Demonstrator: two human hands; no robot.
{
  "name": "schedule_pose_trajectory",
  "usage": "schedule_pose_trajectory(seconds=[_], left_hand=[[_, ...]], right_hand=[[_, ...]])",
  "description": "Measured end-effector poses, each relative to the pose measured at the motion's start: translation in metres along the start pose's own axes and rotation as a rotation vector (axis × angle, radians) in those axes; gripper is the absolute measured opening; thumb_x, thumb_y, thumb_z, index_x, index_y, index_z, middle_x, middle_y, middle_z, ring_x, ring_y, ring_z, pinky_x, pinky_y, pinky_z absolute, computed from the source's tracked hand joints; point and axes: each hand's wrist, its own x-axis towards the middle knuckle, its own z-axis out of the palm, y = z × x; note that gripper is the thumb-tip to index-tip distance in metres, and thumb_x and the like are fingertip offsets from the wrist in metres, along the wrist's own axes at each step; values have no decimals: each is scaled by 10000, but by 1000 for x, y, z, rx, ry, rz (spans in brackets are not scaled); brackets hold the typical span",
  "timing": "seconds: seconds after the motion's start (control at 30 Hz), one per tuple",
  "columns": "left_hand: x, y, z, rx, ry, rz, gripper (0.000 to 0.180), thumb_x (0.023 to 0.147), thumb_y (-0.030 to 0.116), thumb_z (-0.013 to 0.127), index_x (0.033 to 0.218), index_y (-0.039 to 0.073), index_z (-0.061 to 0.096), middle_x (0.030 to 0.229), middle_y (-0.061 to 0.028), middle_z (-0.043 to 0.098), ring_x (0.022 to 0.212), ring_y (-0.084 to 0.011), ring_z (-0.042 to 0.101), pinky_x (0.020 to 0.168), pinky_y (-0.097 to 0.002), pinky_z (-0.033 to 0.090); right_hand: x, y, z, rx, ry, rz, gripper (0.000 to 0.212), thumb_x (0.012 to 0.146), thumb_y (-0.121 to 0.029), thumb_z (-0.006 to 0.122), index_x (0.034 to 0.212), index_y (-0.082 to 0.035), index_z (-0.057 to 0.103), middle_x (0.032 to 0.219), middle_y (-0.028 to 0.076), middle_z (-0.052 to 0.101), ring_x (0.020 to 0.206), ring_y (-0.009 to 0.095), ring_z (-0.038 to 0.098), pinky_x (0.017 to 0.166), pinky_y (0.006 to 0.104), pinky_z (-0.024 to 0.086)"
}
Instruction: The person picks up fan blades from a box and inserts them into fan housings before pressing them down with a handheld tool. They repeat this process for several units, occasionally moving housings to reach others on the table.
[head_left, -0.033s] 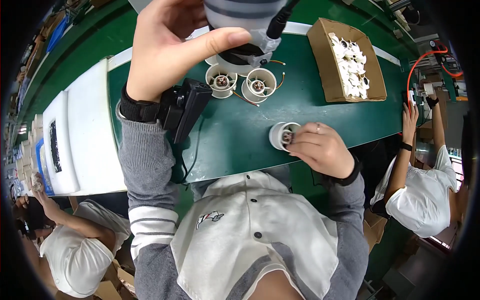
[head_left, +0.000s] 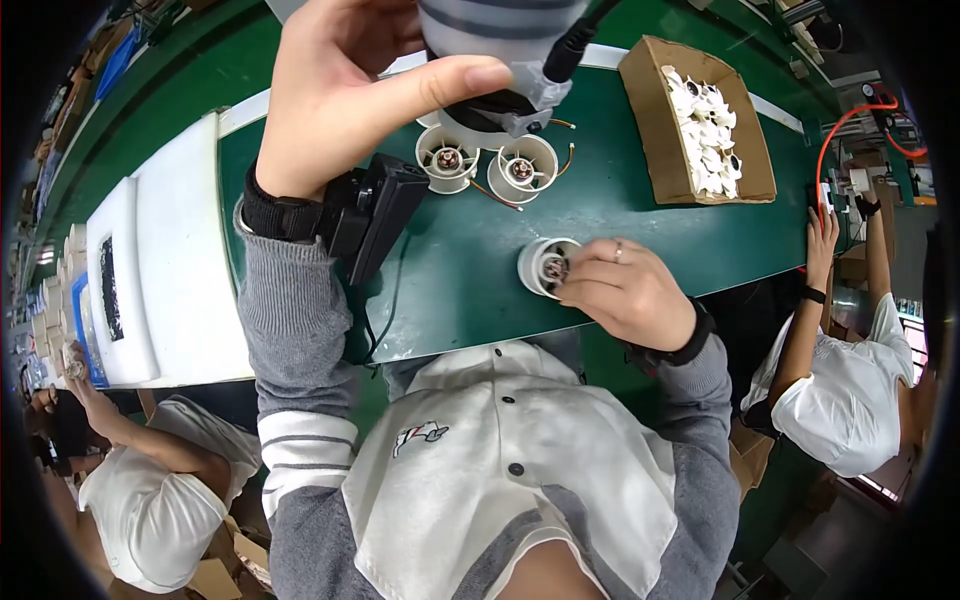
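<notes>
My left hand (head_left: 345, 105) is raised high over the far side of the table. Its thumb presses on a grey-banded cylindrical device (head_left: 500, 30) with a black cable plugged in; the other fingers are partly hidden behind it. Nearer me, my right hand (head_left: 630, 290) pinches the right rim of a white round fan housing (head_left: 533, 266), which is tilted on the table and has a small motor core inside. Beyond it stand two similar housings, the left one (head_left: 447, 160) and the right one (head_left: 522, 168), both with motor cores and thin wires.
A cardboard box (head_left: 650, 120) full of white fan blades (head_left: 708, 135) stands at the far right of the green table (head_left: 440, 290). White foam (head_left: 180, 260) lies along the left side. Co-workers sit left and right. An orange hose (head_left: 822, 150) hangs at the right.
My right hand has shifted left along the table with the fan housing. My left hand and the banded device have moved slightly to the right.
</notes>
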Motion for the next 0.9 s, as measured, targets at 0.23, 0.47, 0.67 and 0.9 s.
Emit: schedule_pose_trajectory(seconds=[0.23,0.47,0.67,0.9], left_hand=[[-6,3,-3,-76,-29,-32,748,626,7,828,1259,-74,437,1126,-131,601,1025,-184,583,896,-302,461],[-5,-8,-7,-213,-281,379,796,606,12,840,1281,-66,426,1099,-129,612,1006,-175,591,876,-290,470],[-36,4,-13,9,-114,-12,777,612,1,831,1277,-60,434,1094,-132,614,997,-178,597,861,-290,480],[-33,-22,0,-134,-177,228,773,615,5,833,1275,-60,436,1109,-139,607,1012,-183,594,876,-294,479]], right_hand=[[47,26,4,-18,430,-217,350,741,-280,726,982,-48,624,976,95,614,935,225,584,742,368,475],[90,25,24,1337,765,-39,803,766,-603,630,1256,-2,419,1155,153,548,1103,258,532,942,397,446],[60,53,50,848,583,289,768,793,-619,574,1251,-22,418,1195,120,534,1116,238,530,945,404,451],[54,55,54,1675,663,243,405,914,-320,569,1171,-23,473,1106,86,567,1007,204,593,830,343,519]])
